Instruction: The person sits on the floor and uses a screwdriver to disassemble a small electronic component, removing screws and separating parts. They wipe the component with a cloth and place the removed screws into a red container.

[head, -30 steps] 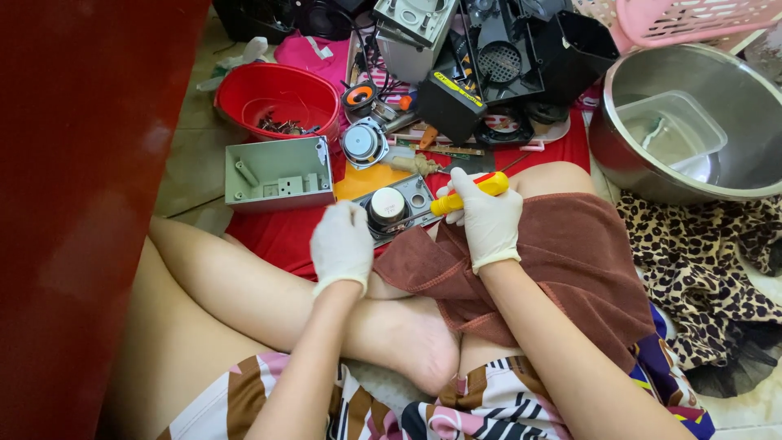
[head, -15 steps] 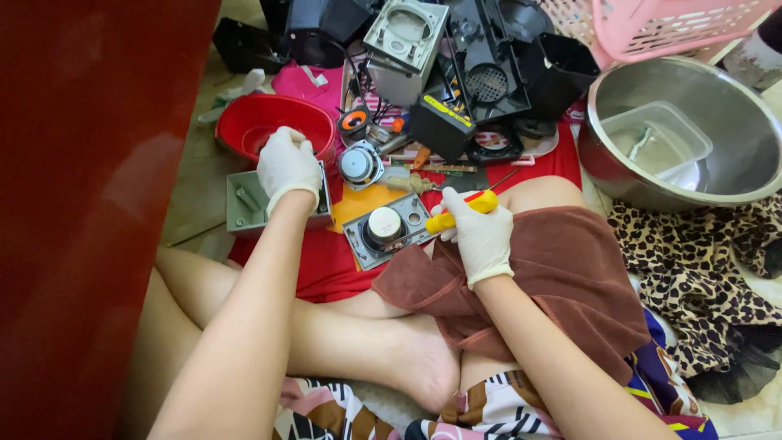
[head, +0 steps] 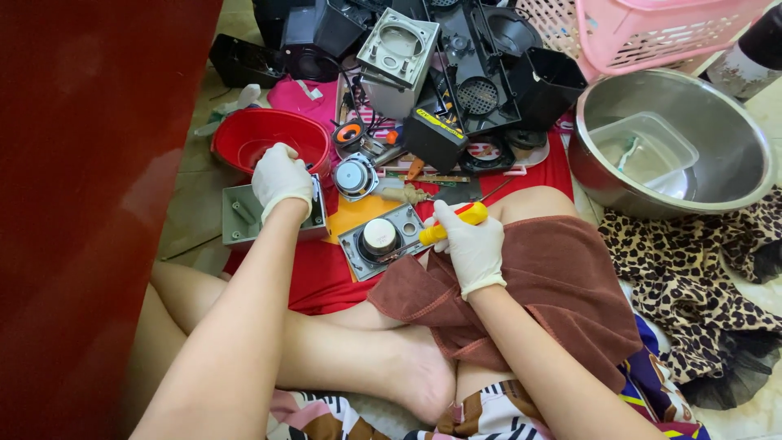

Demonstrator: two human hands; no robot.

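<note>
Both my hands wear white gloves. My right hand [head: 470,242] grips a yellow-and-red screwdriver [head: 452,223], its tip near a grey panel [head: 405,225] that carries a round speaker [head: 379,235] and lies on the red cloth by my knee. My left hand [head: 281,178] reaches forward, fingers curled over the rim between the red bowl [head: 252,133] and a small grey plastic tray [head: 241,217]. Whether it holds anything small is hidden.
A loose silver speaker [head: 355,175] lies beyond the panel. Black speaker housings [head: 481,73] are piled at the back. A steel basin [head: 717,138] holding a clear tub sits right, below a pink basket [head: 652,33]. A red surface [head: 90,204] fills the left.
My left hand has gone from beside the speaker panel forward and left to the red bowl and grey tray. My right hand has kept hold of the screwdriver.
</note>
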